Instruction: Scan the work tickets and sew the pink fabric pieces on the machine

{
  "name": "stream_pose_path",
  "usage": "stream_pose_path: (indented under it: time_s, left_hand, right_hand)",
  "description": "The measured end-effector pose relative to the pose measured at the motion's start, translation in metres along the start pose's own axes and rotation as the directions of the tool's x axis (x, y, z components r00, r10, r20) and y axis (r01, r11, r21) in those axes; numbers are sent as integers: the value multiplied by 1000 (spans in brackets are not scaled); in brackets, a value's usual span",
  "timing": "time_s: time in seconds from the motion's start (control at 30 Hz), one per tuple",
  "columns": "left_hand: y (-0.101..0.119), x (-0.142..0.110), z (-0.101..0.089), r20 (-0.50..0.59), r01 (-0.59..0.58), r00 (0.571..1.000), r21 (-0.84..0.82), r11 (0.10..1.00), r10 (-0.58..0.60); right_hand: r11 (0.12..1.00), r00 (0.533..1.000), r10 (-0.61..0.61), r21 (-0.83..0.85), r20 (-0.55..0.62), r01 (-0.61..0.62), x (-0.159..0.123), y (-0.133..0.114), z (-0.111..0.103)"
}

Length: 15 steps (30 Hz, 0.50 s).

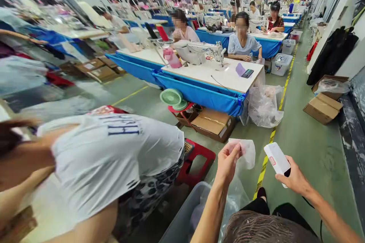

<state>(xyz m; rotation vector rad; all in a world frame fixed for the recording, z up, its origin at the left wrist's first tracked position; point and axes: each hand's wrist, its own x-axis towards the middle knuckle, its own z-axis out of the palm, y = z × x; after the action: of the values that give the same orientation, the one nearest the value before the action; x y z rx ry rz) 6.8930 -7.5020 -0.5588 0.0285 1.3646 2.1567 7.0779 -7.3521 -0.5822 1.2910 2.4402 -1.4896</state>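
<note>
Between the thumb and fingers of my left hand [229, 157] is a thin, sheer white piece of fabric [247, 153], hanging out to the right. My right hand [293, 176] grips a white rectangular block [276, 158] with a small red label and a dark part near the fingers; its exact kind I cannot tell. A dark cable [308, 202] shows by my right forearm. Both hands are in the air above the floor and apart from each other. Below my left forearm stands a grey plastic bin [185, 212] with clear plastic in it.
A co-worker in a white shirt [114, 159] bends close at left, beside a red stool [196, 161]. Ahead are a sewing table [191, 76] with a blue cloth trough, a green fan [172, 98], cardboard boxes [212, 123] and a plastic bag [265, 106]. Yellow tape [281, 110] lines the aisle.
</note>
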Motion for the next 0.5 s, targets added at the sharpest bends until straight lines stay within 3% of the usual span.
stream_pose_path:
  time_s: [0.13,0.33,0.5]
  left_hand:
    - [20,65,4,-40,-14,999,39,999,15]
    - [25,169,-13,-109,-63,990,234,970,91]
    - [15,236,-25,-334,-7,939,224,975,83]
  right_hand:
    - [997,998,-50,-60,33,52,98,-50,-3]
    - [955,973,-217,-186,84,229,266,-121,11]
    - [904,940,-310,-261,145,338,401,-192,29]
